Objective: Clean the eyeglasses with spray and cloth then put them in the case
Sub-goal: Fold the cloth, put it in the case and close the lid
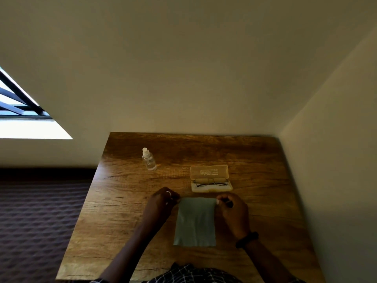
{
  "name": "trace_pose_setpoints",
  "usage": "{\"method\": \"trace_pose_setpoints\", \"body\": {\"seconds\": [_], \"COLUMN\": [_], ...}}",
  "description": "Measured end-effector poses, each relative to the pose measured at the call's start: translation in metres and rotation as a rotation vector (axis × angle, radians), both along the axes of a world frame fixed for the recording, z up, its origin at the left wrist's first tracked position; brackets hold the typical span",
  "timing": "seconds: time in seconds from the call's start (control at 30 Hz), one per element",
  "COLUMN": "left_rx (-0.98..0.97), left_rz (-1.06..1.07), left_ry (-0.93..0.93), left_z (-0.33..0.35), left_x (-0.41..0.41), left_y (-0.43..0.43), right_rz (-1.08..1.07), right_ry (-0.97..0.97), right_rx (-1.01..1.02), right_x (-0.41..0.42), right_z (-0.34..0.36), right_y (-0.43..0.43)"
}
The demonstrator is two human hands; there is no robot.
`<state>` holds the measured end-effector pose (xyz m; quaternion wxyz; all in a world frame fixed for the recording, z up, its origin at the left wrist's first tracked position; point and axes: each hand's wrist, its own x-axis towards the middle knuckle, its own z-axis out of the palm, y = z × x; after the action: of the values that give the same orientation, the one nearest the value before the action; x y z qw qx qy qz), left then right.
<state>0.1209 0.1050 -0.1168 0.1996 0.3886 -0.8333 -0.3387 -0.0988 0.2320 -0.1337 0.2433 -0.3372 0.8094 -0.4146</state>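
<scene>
A grey cleaning cloth [194, 222] is stretched over the wooden table [122, 211]. My left hand [161, 203] pinches its far left corner and my right hand [232, 211] pinches its far right corner. Just beyond the cloth, a beige eyeglass case [210, 172] lies open with its lid up. Thin dark-framed eyeglasses [211, 182] rest folded in its lower half. A small clear spray bottle [149, 160] with a white cap stands upright at the far left of the table, apart from both hands.
The table sits in a corner, with walls behind it and along its right side. A dark patterned floor [36, 221] lies to the left of the table. A window [18, 105] is at the far left.
</scene>
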Motion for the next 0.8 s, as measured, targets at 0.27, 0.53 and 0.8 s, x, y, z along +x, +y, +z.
{"method": "trace_pose_setpoints", "body": {"seconds": [0.27, 0.53, 0.8], "left_rx": [-0.001, -0.014, -0.009], "left_rz": [0.029, -0.074, -0.057], "left_ry": [0.067, 0.02, -0.03], "left_z": [-0.005, -0.006, -0.016], "left_x": [0.005, 0.019, 0.044], "left_y": [-0.002, 0.016, 0.052], "right_rz": [0.008, 0.164, 0.274], "right_ry": [0.019, 0.07, 0.127], "right_rx": [-0.048, -0.042, 0.025], "right_x": [0.0, -0.003, -0.001], "right_z": [0.001, -0.006, -0.015], "right_y": [-0.005, 0.025, 0.049]}}
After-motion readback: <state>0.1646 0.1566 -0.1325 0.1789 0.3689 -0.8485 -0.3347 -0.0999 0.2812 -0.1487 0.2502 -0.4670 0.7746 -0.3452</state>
